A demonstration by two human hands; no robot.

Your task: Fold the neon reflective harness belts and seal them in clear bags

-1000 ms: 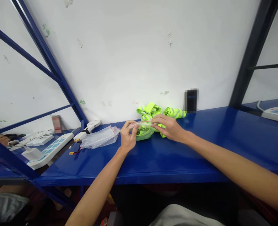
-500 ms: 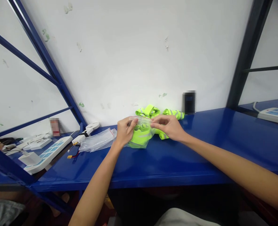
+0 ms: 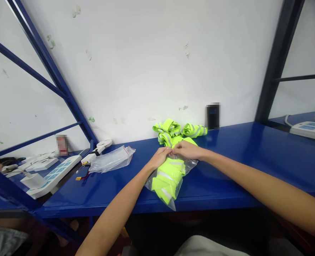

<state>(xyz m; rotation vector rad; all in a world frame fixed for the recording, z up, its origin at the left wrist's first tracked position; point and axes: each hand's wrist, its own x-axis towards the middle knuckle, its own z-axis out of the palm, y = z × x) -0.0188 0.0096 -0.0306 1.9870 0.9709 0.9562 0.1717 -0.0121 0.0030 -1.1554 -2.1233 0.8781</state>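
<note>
A clear zip-lock bag (image 3: pixel 191 166) lies on the near part of the blue tabletop, its lower corner at the front edge. Inside it is a folded neon-yellow reflective strap or vest (image 3: pixel 168 177) with silvery stripes. My left hand (image 3: pixel 160 157) pinches the bag's top edge, fingers closed. Beside it, almost touching, my right hand (image 3: pixel 188 149) pinches the same edge. More neon-yellow reflective bundles (image 3: pixel 169 128) are heaped just beyond my hands, partly hidden by the right one. A separate rolled bundle (image 3: pixel 195 130) sits at their right.
Flat clear bags (image 3: pixel 112 160) lie left, beside a white handheld fan (image 3: pixel 104 144) and a lead with a yellow connector (image 3: pixel 79 178). A dark blurred-out object (image 3: pixel 213 116) leans on the wall. Power strips (image 3: pixel 54 176) stand beyond the blue frame (image 3: pixel 58 78).
The filled bag has come nearer to me and now hangs down toward the front edge, its top toward the wall. My hands have drawn together along its top edge.
</note>
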